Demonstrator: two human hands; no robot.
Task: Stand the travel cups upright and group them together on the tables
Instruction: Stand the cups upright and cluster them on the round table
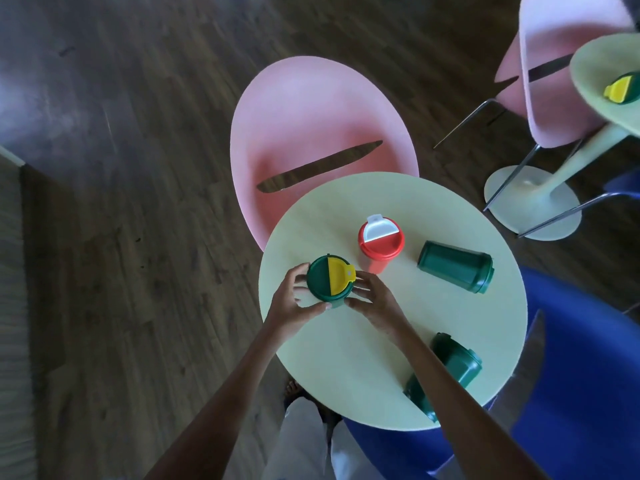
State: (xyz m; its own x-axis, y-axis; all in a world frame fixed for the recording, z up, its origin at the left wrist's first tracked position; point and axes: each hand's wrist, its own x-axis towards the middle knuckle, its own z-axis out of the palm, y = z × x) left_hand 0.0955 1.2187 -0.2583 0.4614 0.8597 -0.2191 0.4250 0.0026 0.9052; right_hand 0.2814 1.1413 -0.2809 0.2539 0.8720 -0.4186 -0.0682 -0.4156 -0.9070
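A green travel cup with a green-and-yellow lid (329,279) stands upright near the left edge of the round pale-green table (450,327). My left hand (294,303) and my right hand (372,296) both hold its sides. Just right of it stands a red cup with a red-and-white lid (379,242), upright. A green cup (456,266) lies on its side further right. Another green cup (450,368) lies on its side at the near right, partly behind my right forearm.
A pink chair (311,109) stands behind the table and a blue chair (581,375) at its right. At the far right, a second pale-green table (595,64) bears a green-and-yellow lidded cup (621,90), with another pink chair (554,64) beside it. Dark wood floor all round.
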